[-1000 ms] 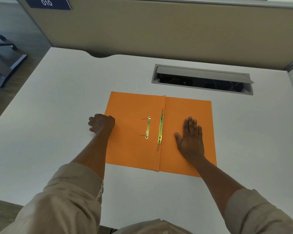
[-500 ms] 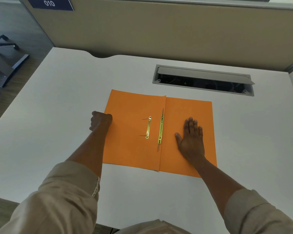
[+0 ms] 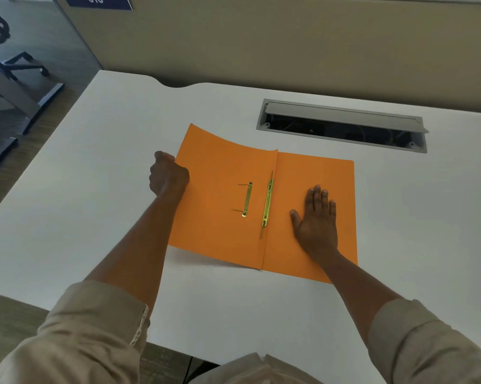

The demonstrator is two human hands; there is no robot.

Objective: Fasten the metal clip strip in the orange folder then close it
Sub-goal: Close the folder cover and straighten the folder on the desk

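Left cover (image 3: 217,195) now lifted, its outer edge in left-hand fingers (image 3: 168,177).

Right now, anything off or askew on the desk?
Mostly tidy. The orange folder sits open; its left flap is lifted and bowed where the left hand grips its edge. The desk's cable hatch is open. Right hand lies flat on the other flap.

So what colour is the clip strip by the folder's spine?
Shiny gold, brass-like. The clip strip shows best in the head view, against the orange folder.
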